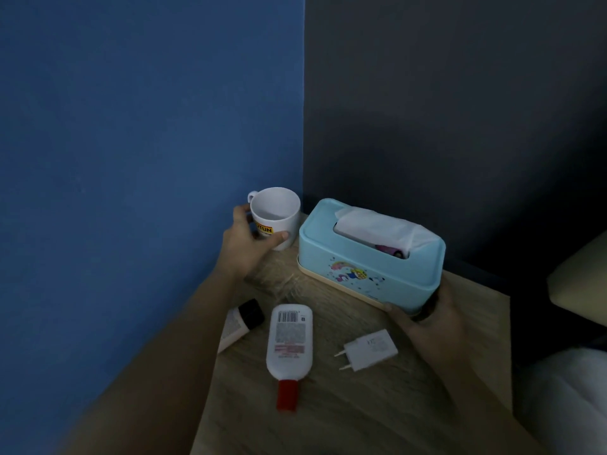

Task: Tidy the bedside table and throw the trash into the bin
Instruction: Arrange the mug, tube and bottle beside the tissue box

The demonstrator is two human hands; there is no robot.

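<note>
A white mug (275,213) with a yellow label stands at the back left corner of the wooden bedside table (345,405). My left hand (249,247) is wrapped around the mug's lower side. A light blue tissue box (368,261) with a white tissue sticking out sits at the back right. My right hand (430,320) grips its near right corner. A white bottle with a red cap (289,343) lies flat in the middle. A white tube with a black cap (243,321) lies to its left, and a white charger plug (369,349) lies to its right.
A blue wall stands to the left and a dark wall behind the table, meeting in a corner behind the mug. A bed edge with pale bedding (578,284) lies to the right. No bin is in view.
</note>
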